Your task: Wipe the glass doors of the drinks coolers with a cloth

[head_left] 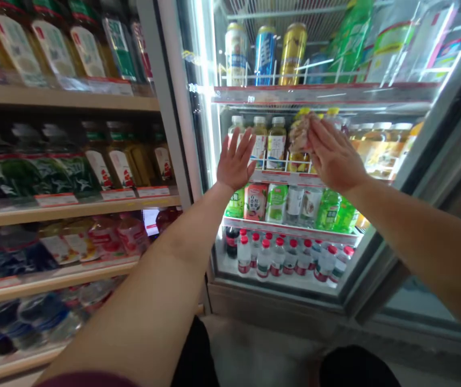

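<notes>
I face an open drinks fridge (335, 94) with lit shelves. My left hand (235, 158) is raised with fingers spread, palm toward the second shelf, in front of yellow-green bottles (276, 141); it holds nothing. My right hand (332, 156) reaches toward the same shelf, its fingers closed on a crumpled brownish cloth-like wad (300, 133) pressed near the bottles. Cans (265, 54) stand on the top shelf. Green and white bottles (276, 203) fill the third shelf, and small red-capped water bottles (263, 259) the bottom one.
The fridge door (424, 177) stands open at the right. To the left, wooden store shelves (73, 208) carry rows of bottles and packets with price tags. A grey floor (263, 355) lies below, with my dark-clothed knees at the frame's bottom.
</notes>
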Tool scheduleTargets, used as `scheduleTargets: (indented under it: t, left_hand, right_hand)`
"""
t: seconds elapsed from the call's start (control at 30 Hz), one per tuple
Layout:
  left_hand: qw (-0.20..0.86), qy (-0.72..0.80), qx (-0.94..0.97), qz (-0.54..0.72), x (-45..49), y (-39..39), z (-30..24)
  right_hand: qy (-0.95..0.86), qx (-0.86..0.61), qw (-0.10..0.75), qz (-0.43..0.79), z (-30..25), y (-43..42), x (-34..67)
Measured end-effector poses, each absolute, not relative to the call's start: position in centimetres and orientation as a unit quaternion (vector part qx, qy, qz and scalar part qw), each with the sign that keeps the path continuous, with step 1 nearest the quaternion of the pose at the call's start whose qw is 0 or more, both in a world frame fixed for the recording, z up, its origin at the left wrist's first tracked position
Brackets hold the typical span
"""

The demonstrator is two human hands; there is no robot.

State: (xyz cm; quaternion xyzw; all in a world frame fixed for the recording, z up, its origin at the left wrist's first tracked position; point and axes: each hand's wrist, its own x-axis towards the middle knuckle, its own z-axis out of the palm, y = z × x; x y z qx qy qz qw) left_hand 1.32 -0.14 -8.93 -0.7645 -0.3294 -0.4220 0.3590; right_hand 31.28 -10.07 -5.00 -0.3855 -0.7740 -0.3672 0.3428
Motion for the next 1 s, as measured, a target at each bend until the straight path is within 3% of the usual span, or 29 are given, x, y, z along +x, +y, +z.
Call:
scheduleTargets:
  t: [0.27, 0.53, 0.87, 1.0]
  left_hand:
    - [0.31, -0.337, -0.743, -0.488, 1.0, -0.5, -9.4]
    - [0.334, -0.34, -0.736, -0.481, 1.0, -0.3, -9.5]
    - [0.287, -0.323, -0.75, -0.5, 0.9, -0.2, -9.3]
    - [0.299, -0.35, -0.747, -0.48, 1.1, -0.8, -9.2]
  right_hand:
    - [-0.725, -0.363, 0.412, -0.415, -2.9, -9.4, 33.3]
    - [-0.74, -0.348, 0.406, -0.409, -5.1, -9.4, 32.3]
    - [-0.757, -0.39, 0.379, -0.362, -3.3, -9.4, 32.1]
    - [-0.711, -0.416, 0.45, -0.345, -3.0, -8.8, 31.6]
